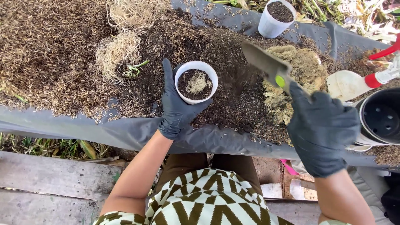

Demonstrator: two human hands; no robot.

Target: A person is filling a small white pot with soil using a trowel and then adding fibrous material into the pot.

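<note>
Outdoor tabletop (125,133) w/ grey sheet, heaped in husky potting mix. Left hand (177,106) wraps small white cup (196,81) — light, thin-walled, prob. crushable, so grip sides gently. Right hand (321,127) closed on trowel (266,62) handle — stiff, blade raised nr cup.

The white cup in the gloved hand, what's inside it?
The white cup, held by the left hand, has dark potting mix with a pale clump of stringy roots on top. What lies deeper under the mix, and the cup's bottom, is covered and cannot be seen.
</note>
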